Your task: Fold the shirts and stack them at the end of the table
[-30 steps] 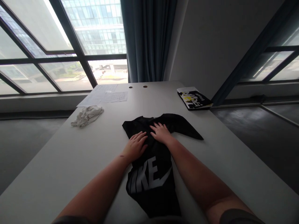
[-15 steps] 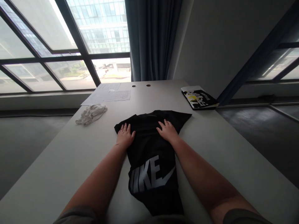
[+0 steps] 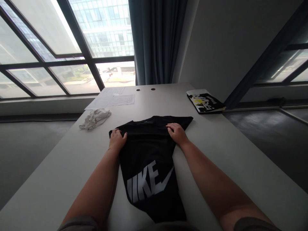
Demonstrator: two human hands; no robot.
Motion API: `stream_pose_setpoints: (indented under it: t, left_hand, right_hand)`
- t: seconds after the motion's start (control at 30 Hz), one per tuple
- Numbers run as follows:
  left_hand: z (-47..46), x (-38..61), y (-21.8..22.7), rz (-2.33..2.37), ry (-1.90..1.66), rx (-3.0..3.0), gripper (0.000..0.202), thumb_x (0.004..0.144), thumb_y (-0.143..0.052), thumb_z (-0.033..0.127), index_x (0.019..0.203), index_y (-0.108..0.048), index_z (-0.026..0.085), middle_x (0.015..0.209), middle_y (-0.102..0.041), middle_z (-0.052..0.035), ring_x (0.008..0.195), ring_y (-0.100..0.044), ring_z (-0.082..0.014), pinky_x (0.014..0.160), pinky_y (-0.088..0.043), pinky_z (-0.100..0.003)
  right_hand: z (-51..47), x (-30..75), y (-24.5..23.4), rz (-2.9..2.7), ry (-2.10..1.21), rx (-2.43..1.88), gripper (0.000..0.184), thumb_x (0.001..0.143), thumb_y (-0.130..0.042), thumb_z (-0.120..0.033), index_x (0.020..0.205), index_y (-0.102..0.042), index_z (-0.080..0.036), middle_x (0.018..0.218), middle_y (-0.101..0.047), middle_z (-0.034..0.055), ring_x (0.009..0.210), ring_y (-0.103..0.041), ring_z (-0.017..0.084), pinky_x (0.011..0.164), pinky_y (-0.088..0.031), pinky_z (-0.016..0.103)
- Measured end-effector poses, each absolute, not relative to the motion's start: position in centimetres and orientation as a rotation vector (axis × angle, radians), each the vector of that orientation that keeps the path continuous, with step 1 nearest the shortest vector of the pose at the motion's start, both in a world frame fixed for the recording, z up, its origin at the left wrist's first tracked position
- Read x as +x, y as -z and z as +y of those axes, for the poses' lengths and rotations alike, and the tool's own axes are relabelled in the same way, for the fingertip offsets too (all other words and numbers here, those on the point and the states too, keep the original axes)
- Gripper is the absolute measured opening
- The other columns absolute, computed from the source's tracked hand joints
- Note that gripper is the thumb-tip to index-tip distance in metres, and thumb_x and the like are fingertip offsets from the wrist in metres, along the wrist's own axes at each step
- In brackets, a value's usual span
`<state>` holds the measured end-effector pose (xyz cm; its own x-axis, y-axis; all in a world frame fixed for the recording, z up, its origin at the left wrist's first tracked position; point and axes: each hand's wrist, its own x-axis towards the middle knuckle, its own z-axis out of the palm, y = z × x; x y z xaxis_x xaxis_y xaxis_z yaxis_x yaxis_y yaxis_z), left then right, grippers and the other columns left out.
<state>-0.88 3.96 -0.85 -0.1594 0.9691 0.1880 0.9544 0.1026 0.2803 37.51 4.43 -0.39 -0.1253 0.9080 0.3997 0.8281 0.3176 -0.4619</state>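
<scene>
L hand (image 3: 117, 140), R hand (image 3: 177, 133) moved out | fingers together on blk tee (image 3: 146, 150) | rag (image 3: 95, 119) near

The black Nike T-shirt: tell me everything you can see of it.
The black short-sleeved T-shirt looks like soft knit fabric and lies flat on the white table, collar away from the person, hem toward them. A large white NIKE print with swoosh crosses its lower body. One sleeve points out to the right; the opposite sleeve cannot be made out. The left hand rests at one shoulder edge, the right hand near the other.
</scene>
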Motion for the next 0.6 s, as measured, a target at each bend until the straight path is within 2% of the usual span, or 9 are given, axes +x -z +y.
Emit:
stream_pose_setpoints:
  t: [0.1, 0.2, 0.3, 0.4, 0.6]
  left_hand:
    - [3.7, -1.9, 0.4, 2.383, -0.488, 1.95, 0.046, 0.09, -0.059, 0.048, 0.115, -0.064, 0.01, 0.137, -0.056, -0.0207, 0.138, -0.049, -0.0318, 0.123, -0.037, -0.04]
    - [3.6, -2.7, -0.4, 2.446, -0.434, 1.896, 0.034, 0.09, -0.058, 0.044, 0.105, -0.064, 0.015, 0.129, -0.06, -0.0185, 0.125, -0.057, -0.0322, 0.113, -0.045, -0.043]
    - [3.1, -3.5, -1.2, 2.454, -0.412, 1.813, 0.023, 0.092, -0.052, 0.038, 0.1, -0.063, 0.019, 0.112, -0.067, -0.015, 0.106, -0.064, -0.0305, 0.096, -0.051, -0.042]
    - [2.2, -4.7, -1.8, 2.451, -0.508, 1.71, 0.018, 0.091, -0.05, 0.034, 0.098, -0.061, 0.021, 0.098, -0.07, -0.0103, 0.092, -0.066, -0.0265, 0.084, -0.05, -0.037]
    - [-1.0, -9.5, -2.2, 2.613, -0.688, 1.583, 0.02, 0.088, -0.054, 0.031, 0.103, -0.06, 0.02, 0.095, -0.068, -0.0091, 0.093, -0.064, -0.0263, 0.084, -0.05, -0.036]
  right_hand:
    - [5.4, 38.5, 1.3, -1.984, -0.204, -1.837, 0.044, 0.1, -0.053, -0.034, 0.138, -0.068, -0.017, 0.151, -0.057, 0.0119, 0.143, -0.048, 0.029, 0.124, -0.033, 0.049]
    - [5.9, 39.1, 2.1, -1.959, -0.209, -2.024, 0.05, 0.104, -0.048, -0.043, 0.149, -0.059, -0.023, 0.162, -0.046, 0.0106, 0.15, -0.039, 0.031, 0.125, -0.027, 0.057]
    - [6.0, 39.4, 2.5, -1.965, -0.194, -2.085, 0.054, 0.105, -0.048, -0.045, 0.153, -0.056, -0.02, 0.165, -0.04, 0.0132, 0.152, -0.036, 0.032, 0.126, -0.027, 0.051]
    - [6.2, 39.9, 2.7, -1.963, -0.183, -2.111, 0.057, 0.105, -0.047, -0.045, 0.155, -0.054, -0.018, 0.166, -0.039, 0.0143, 0.153, -0.036, 0.032, 0.127, -0.028, 0.046]
    - [6.3, 40.4, 2.7, -1.943, -0.177, -2.137, 0.059, 0.103, -0.05, -0.045, 0.155, -0.054, -0.018, 0.165, -0.04, 0.0144, 0.153, -0.035, 0.034, 0.126, -0.029, 0.047]
